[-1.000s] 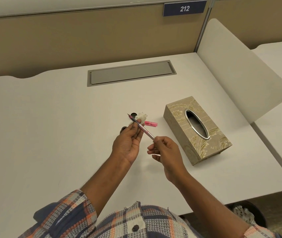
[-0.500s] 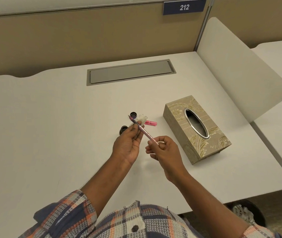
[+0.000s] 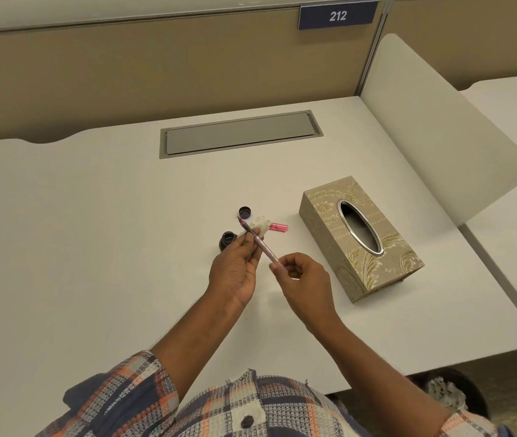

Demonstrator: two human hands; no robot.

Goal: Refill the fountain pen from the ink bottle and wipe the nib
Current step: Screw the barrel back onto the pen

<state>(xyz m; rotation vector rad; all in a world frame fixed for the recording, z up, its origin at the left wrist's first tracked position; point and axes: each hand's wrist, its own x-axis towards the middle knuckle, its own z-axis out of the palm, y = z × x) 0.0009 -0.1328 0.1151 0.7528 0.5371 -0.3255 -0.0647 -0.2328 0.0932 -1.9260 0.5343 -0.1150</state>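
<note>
I hold a slim pink fountain pen between both hands above the white desk, its dark nib pointing up and away. My left hand pinches the front section near the nib. My right hand grips the rear end of the barrel. The small dark ink bottle stands open just left of my left fingers. Its black cap lies behind the nib. A crumpled white tissue and the pink pen cap lie beside the nib.
A beige floral tissue box with an oval opening stands to the right. A grey cable hatch is set into the desk's far side. A white divider borders the right edge. A waste bin sits below the desk.
Both hands stay on the pen; my right hand's fingers have shifted slightly at the barrel's rear end. The pen keeps nearly the same place.
</note>
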